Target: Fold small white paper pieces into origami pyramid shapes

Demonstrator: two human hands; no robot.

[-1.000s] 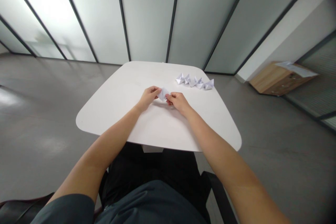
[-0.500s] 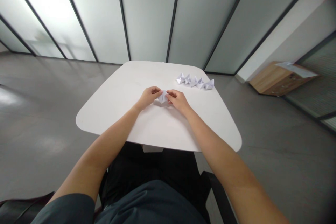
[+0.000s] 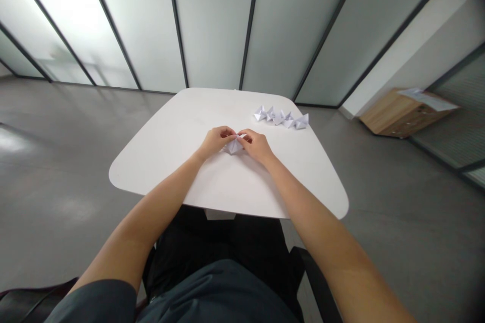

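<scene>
One small white folded paper (image 3: 234,147) sits between your two hands, near the middle of the white table (image 3: 159,161), slightly toward 12 o'clock from the centre if your seat is at 6 o'clock. Its pointed lower part hangs just above or on the tabletop; you cannot tell which from this view.

Your left hand (image 3: 215,140) comes at it from 9 o'clock, fingers curled in and thumb and forefinger pinched tight on the paper's upper edge. Your right hand (image 3: 257,145) meets it from 3 o'clock in the same way, closed to a fingertip pinch on the same top edge. The fingertips of the two hands are almost touching above the fold. Both wrists lie low over the table, and your bare forearms run back toward 6 o'clock.

Out at about 1 o'clock from the held paper, well apart from your hands, a row of folded paper shapes (image 3: 282,119) stands near the table's far right edge, packed side by side.

Beyond the table at 12 o'clock rise frosted glass panels (image 3: 212,25) in dark frames. At 3 o'clock, on the grey floor (image 3: 56,161), a wooden box (image 3: 397,113) rests by the wall with a sheet (image 3: 428,98) on top.
</scene>
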